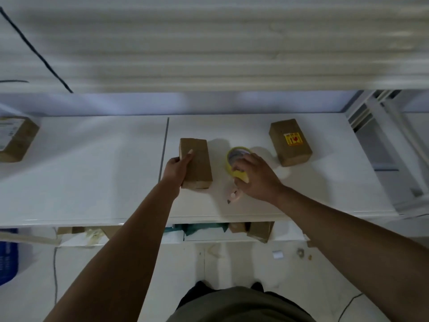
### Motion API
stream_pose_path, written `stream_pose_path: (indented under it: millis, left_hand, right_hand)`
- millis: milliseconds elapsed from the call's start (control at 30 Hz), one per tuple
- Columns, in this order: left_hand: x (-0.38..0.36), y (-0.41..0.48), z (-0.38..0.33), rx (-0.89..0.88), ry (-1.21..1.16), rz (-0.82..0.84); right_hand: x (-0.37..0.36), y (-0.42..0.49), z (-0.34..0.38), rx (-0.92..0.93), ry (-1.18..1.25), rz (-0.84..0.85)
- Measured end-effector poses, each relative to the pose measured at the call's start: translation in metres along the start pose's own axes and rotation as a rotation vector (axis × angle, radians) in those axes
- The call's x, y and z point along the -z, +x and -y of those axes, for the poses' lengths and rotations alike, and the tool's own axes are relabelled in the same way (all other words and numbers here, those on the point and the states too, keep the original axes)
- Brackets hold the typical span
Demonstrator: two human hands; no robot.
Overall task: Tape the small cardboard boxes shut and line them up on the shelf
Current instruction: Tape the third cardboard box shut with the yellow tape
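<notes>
Three boxes are lying on the white shelf [92, 170]: a middle box [197, 162], a stickered box [290, 142] well apart to its right, and a labelled box [16, 138] at the far left. The left hand [178, 165] is gripping the middle box along its left side, thumb on top. The right hand [257, 177], fingers curled, is clasping the tape roll [235, 156], which is sitting between the middle and stickered boxes.

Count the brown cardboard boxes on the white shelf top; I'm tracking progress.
3: plain brown cardboard box in the left hand; yellow-stickered brown box at right; white-labelled brown box far left. Others may hide below.
</notes>
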State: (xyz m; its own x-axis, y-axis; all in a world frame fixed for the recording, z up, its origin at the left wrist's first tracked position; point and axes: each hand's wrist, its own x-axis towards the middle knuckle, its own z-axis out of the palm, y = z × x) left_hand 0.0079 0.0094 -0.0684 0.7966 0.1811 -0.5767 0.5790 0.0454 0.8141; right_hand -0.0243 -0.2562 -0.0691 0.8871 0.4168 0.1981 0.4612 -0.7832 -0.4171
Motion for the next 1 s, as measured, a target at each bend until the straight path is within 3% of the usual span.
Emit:
stream_pose_path:
  millis: [233,767,900,1000]
  left_hand:
    - [0.003,-0.001,0.001,0.002,0.024,0.028]
    - [0.004,0.002,0.004,-0.014,0.076,0.049]
    - [0.003,0.000,0.004,-0.037,0.103,0.036]
    - [0.002,-0.003,0.004,-0.051,0.116,0.031]
  right_hand:
    - [-0.006,-0.009,0.009,0.174,-0.148,0.113]
    - [0.000,-0.010,0.003,0.061,-0.198,0.246]
    - [0.001,-0.003,0.017,0.041,-0.110,0.110]
    - [0.006,0.013,0.039,-0.182,0.158,-0.051]
